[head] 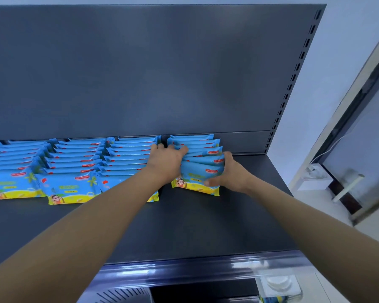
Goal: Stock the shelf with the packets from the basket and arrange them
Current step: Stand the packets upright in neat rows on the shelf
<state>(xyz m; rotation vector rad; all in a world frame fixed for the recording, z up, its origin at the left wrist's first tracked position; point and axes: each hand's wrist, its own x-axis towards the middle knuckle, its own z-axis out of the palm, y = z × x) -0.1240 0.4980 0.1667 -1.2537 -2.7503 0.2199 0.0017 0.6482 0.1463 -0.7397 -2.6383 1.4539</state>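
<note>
Blue-and-yellow packets stand in rows on the dark shelf, and you are squaring up the rightmost row. Your left hand curls over its left edge while your right hand grips the right end, thumb across the front packet, seemingly so the stack stands upright and tight (it fans a little). Red labels carry writing too small to read, and no brand is legible

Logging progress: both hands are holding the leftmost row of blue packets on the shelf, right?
No. The head view shows the left hand and right hand holding the rightmost row of blue packets on the shelf, not the leftmost.
</note>
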